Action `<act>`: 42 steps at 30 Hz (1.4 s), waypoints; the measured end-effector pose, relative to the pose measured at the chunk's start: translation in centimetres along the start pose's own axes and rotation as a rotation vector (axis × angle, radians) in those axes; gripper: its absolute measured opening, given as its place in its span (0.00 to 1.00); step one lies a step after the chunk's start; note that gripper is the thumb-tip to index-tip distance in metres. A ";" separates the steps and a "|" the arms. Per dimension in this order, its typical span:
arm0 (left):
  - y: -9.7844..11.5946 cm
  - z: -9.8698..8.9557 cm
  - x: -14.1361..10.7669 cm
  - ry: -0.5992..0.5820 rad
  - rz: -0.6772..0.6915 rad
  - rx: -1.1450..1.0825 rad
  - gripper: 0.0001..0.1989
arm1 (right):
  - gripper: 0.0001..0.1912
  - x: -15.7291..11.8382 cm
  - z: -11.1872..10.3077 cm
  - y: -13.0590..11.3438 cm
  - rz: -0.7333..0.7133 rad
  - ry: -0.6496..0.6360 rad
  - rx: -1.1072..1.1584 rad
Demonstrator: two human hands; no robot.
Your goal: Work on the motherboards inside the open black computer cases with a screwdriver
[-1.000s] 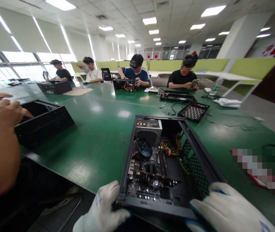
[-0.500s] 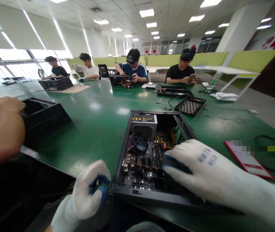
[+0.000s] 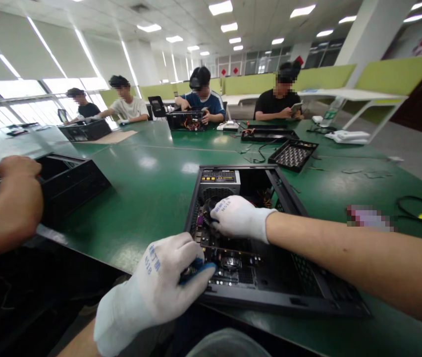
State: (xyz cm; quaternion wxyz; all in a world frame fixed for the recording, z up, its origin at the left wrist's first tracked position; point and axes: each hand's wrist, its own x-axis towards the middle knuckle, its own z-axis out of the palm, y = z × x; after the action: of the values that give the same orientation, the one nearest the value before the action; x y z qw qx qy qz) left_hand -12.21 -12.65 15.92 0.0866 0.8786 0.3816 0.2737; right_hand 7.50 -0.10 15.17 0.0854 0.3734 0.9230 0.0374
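An open black computer case (image 3: 285, 300) lies on the green table in front of me, with its board and a silver power supply (image 3: 220, 182) showing inside. My right hand (image 3: 235, 216), in a white glove, reaches in from the right; its curled fingers are at the round black fan, and the palm covers much of it. At the case's near left edge is my left hand (image 3: 172, 272), gloved too, fingers bent over the board's corner beside the graphics card (image 3: 231, 263). What lies between those fingers is too dark to make out.
To the left, another person's arm (image 3: 14, 208) leans over a second black case (image 3: 75, 186). A cable (image 3: 415, 218) and a blurred red-edged item lie right. Across the table (image 3: 147, 183) several people sit near cases and a black perforated panel (image 3: 293, 154).
My right hand has moved left and deeper into the case, onto the fan. My left hand has come up and right from beside the case to its left edge and board.
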 end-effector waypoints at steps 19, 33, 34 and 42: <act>0.7 -0.6 1.2 -0.212 -0.073 0.121 0.08 | 0.15 -4.8 -1.2 6.3 0.228 -0.071 -0.149; -1.9 2.5 12.0 -0.548 0.078 0.337 0.13 | 0.21 -12.3 1.3 8.2 0.524 0.743 0.542; -2.4 3.3 13.0 -0.617 0.073 0.364 0.15 | 0.20 -12.3 1.5 8.2 0.519 0.738 0.560; -4.6 9.4 18.0 -1.016 -0.035 0.547 0.28 | 0.20 -12.0 2.3 8.5 0.417 0.709 0.549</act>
State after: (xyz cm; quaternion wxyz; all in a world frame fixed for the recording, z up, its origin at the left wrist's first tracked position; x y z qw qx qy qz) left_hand 0.12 3.98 13.83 0.0333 0.8839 0.3634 -0.2925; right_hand 22.24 -2.29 15.60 -0.3448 0.5232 0.7765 -0.0664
